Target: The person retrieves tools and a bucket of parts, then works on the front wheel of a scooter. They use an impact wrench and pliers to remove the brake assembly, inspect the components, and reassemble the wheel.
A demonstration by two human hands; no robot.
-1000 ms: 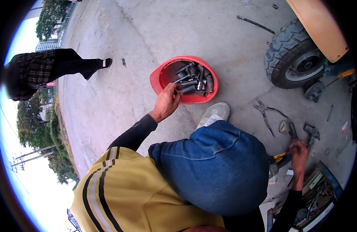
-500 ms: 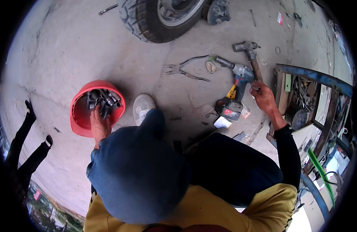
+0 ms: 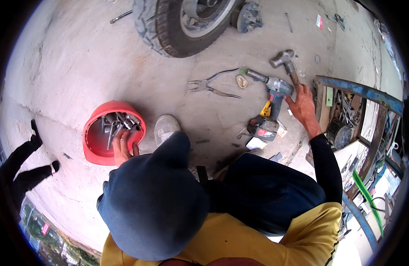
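Left hand [image 3: 124, 150] half-curled at socket pieces [image 3: 120, 119], right hand [image 3: 302, 108] fingers parted at hammer [image 3: 289, 67] handle; either grip unclear. Best pick pieces singly, fingertips light, helmet steady. Sockets: grey metal tubes, jumbled inside red helmet [image 3: 93, 153], left on floor [image 3: 169, 88].

Helmet [image 3: 96, 144]: red | sockets [image 3: 120, 118]: dark metallic grey | power tool [image 3: 276, 86]: blue and grey with a yellow patch | hammer [image 3: 283, 58]: grey head, brown handle | tyre [image 3: 167, 24]: dark grey, block-patterned | shirt [image 3: 253, 241]: yellow | trousers [image 3: 155, 204]: dark blue | strip [image 3: 367, 199]: bright green
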